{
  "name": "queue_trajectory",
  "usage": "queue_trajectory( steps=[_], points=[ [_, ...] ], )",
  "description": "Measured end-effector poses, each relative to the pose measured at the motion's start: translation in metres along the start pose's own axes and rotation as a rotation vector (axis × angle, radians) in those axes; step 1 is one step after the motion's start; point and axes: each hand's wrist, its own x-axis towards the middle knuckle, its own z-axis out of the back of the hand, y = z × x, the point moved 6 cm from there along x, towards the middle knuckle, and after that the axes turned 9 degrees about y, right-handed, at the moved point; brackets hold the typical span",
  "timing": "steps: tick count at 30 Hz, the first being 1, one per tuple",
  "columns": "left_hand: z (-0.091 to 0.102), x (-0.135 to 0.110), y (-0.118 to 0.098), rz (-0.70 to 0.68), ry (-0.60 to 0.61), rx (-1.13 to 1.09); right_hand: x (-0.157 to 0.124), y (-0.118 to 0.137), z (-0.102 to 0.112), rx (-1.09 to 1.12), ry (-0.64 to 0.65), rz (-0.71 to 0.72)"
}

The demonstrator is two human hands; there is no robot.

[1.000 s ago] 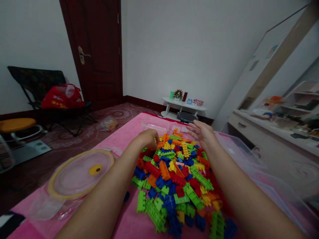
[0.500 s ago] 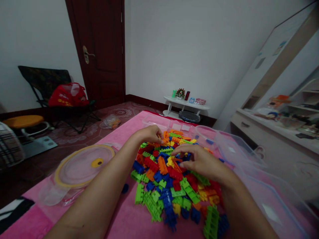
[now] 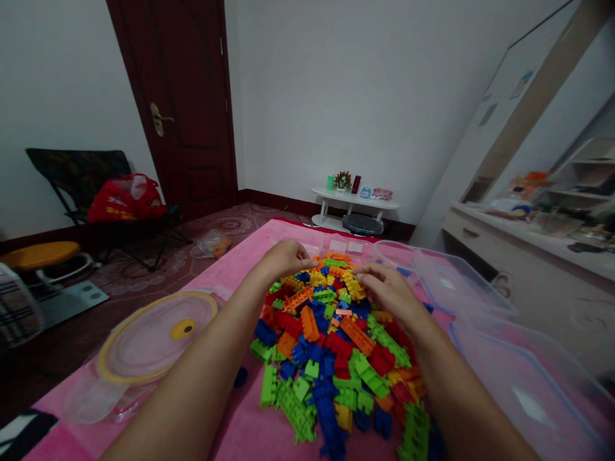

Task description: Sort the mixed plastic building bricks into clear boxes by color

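A heap of plastic building blocks [image 3: 331, 346] in red, blue, green, orange and yellow spreads over a pink cloth [image 3: 254, 253]. My left hand [image 3: 289, 257] hovers at the heap's far left edge, fingers loosely bent and tips by some orange blocks; nothing shows in its grasp. On the far right side, my right hand [image 3: 385, 289] reaches in with fingers bent and somewhat apart. Its fingertips are beside a yellow block [image 3: 354, 287], and I cannot tell whether they touch it. An orange block [image 3: 356, 335] lies nearer me, below that hand.
Left of my forearm lies a clear round lid with a yellow rim [image 3: 158, 336]. Clear plastic bins [image 3: 442, 282] stand at the right, with a large clear lid [image 3: 523, 384] closer. Beyond the table are a low white shelf [image 3: 355, 198] and a folding chair [image 3: 77, 173] holding a red bag.
My right hand has drawn back toward the far right of the heap, baring blocks in the middle. The left hand has shifted slightly. Some blocks lie differently, and the view has tilted a little.
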Motion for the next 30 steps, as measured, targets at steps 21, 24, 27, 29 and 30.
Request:
queue_trajectory(
  steps=[21, 24, 27, 29, 30],
  points=[
    [-0.015, 0.002, -0.049, -0.458, 0.004, -0.415, -0.001, -0.017, -0.031, 0.902, 0.068, -0.193],
    [-0.014, -0.006, -0.068, -0.538, 0.017, -0.499, -0.003, -0.006, -0.033, 0.945, 0.1, -0.143],
    [-0.014, -0.011, -0.081, -0.573, -0.001, -0.495, -0.005, 0.001, -0.033, 0.927, 0.106, -0.105],
    [-0.015, -0.013, -0.087, -0.591, -0.021, -0.46, -0.006, 0.003, -0.034, 0.924, 0.117, -0.096],
    [-0.017, -0.014, -0.089, -0.601, -0.025, -0.442, -0.007, 0.003, -0.035, 0.934, 0.114, -0.091]
  ],
)
